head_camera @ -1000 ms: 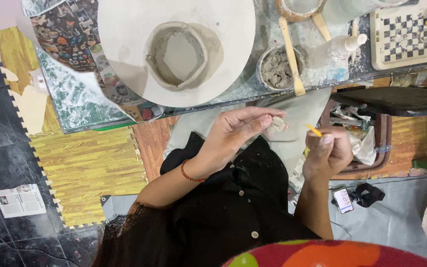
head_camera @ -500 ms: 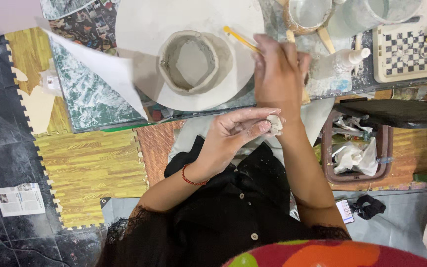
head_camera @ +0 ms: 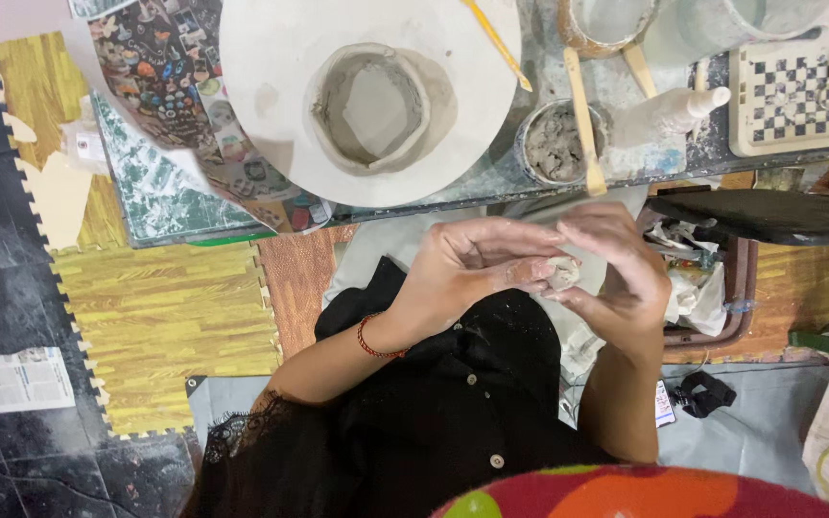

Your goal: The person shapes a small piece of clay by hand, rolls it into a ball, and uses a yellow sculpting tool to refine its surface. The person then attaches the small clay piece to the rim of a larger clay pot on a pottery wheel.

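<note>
Both hands meet over my lap, pinching one small lump of grey clay [head_camera: 560, 271]. My left hand [head_camera: 472, 273] wears a red thread bracelet and holds the lump from the left. My right hand [head_camera: 616, 273] cups it from the right. Above them, on the table, a rough clay pot [head_camera: 376, 107] stands on a round white board [head_camera: 271, 96]. A yellow stick tool [head_camera: 498, 43] lies on the board's upper right.
A small cup of wet clay [head_camera: 551, 144] with a wooden stick [head_camera: 582, 115] sits at the table edge, beside a white squeeze bottle [head_camera: 674, 110] and a chequered tray [head_camera: 798, 91]. A dark tray of scraps [head_camera: 712, 288] lies to my right. Yellow foam mats [head_camera: 165, 326] cover the floor.
My right hand left the yellow stick tool on the white board and came back down to my lap, where it now joins the left hand on the clay lump.
</note>
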